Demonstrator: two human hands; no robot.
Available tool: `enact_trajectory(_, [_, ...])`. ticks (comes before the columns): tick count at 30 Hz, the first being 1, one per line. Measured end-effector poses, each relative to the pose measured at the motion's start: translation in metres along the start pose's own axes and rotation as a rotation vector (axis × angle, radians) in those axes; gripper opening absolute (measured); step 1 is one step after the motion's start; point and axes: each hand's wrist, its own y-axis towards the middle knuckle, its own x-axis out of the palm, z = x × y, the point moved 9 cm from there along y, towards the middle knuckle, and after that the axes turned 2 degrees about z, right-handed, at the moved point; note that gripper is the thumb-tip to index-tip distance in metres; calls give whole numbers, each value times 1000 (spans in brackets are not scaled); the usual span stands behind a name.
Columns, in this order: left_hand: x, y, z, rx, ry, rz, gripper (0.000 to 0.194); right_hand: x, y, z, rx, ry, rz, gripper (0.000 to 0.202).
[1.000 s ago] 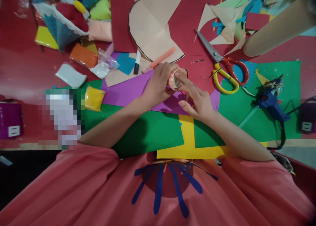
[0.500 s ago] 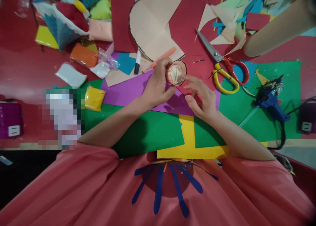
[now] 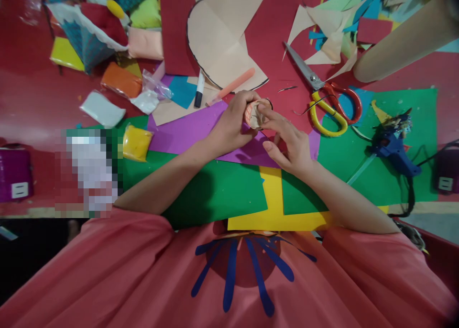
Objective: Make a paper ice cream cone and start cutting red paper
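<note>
My left hand (image 3: 238,120) is wrapped around a small rolled paper cone (image 3: 253,115). The cone is cream inside with an orange checked outer side, and its opening faces up. At that opening, the fingertips of my right hand (image 3: 289,139) touch the inner edge; its thumb stands apart below. Part of the cone is hidden by both hands. Beneath them lies a purple sheet (image 3: 193,129). Just beyond my left hand are an orange stick-shaped piece (image 3: 236,83) and a white marker with a black cap (image 3: 200,89).
Scissors (image 3: 315,84) with red and yellow handles lie open to the right. A blue glue gun (image 3: 394,151) rests on green sheet (image 3: 423,122). A cardboard tube (image 3: 401,41), paper scraps (image 3: 333,29), a large cream cutout (image 3: 215,31) and clay packets (image 3: 122,79) surround the area.
My right hand has moved slightly left, and its fingertips now reach into the cone's opening. My left hand has shifted a little, tilting the cone.
</note>
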Motion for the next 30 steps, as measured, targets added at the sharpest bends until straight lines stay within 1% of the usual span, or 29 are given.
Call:
enact_trajectory(4, [0,1,3,17,-60,19,39,2,-1,1,4,-23,-13,33])
enact_trajectory(8, [-1,3,7,39,-144,48,38,-3,-2,-5,-65,-31,49,28])
enact_trajectory(10, [-2,3,7,42,-163,60,40,-4,-2,-7,-92,-35,60,26])
enact_trajectory(13, [-3,2,8,67,-150,64,45,-1,-3,-6,-82,-28,28,28])
enact_trajectory(15, [-3,1,7,76,-137,64,42,2,-3,-3,-54,-28,-2,31])
enact_trajectory(18, [-1,-2,2,44,-96,62,35,6,-3,-1,-31,-41,-34,36])
enact_trajectory(22, [2,-4,1,25,2,51,35,9,-2,0,-5,-82,-77,40])
enact_trajectory(24, [4,-4,-1,1,23,23,36,6,-2,0,-8,-90,-68,37])
enact_trajectory(25, [4,-4,-2,-11,23,15,37,3,-2,-2,-25,-86,-42,34])
enact_trajectory(26, [3,-3,-3,-19,18,16,40,-2,-2,-4,-51,-78,11,29])
enact_trajectory(28, [-2,-2,-5,-22,9,41,45,-18,-3,-9,-103,-63,165,21])
enact_trajectory(30, [-6,-1,-8,-35,22,59,46,-31,-5,-9,-115,-62,302,16])
